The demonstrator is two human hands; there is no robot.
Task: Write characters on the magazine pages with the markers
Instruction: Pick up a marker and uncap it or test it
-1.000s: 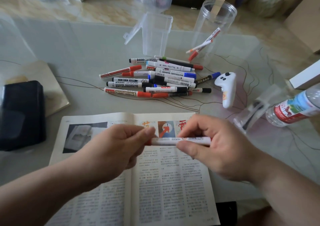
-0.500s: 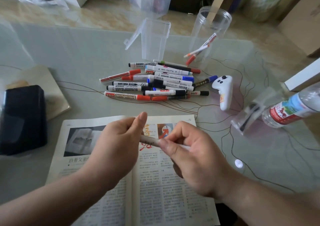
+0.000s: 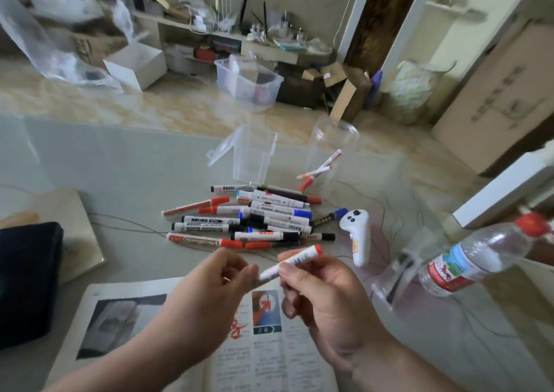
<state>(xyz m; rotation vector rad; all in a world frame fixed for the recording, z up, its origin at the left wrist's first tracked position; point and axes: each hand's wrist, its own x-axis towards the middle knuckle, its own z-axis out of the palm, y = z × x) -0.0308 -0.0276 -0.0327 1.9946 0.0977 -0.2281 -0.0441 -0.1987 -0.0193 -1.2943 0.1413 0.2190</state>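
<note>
An open magazine [image 3: 126, 316] lies at the table's near edge, with red strokes on its right page. Above it my right hand [image 3: 326, 298] grips a white marker with a red end [image 3: 295, 261], tilted up to the right. My left hand [image 3: 209, 295] pinches the marker's lower left end between thumb and fingers. A pile of several whiteboard markers [image 3: 251, 220] with red, blue and black caps lies just beyond my hands.
Behind the pile stand a clear lidded box [image 3: 251, 157] and a clear round jar [image 3: 329, 157] holding markers. A white controller [image 3: 356, 235] and a water bottle [image 3: 473, 259] lie to the right. A black pouch [image 3: 27, 280] rests on a notebook at left.
The camera has tilted up, showing the room beyond the table. Both hands stayed on the marker, which turned from level to slanting up to the right, its red end now showing.
</note>
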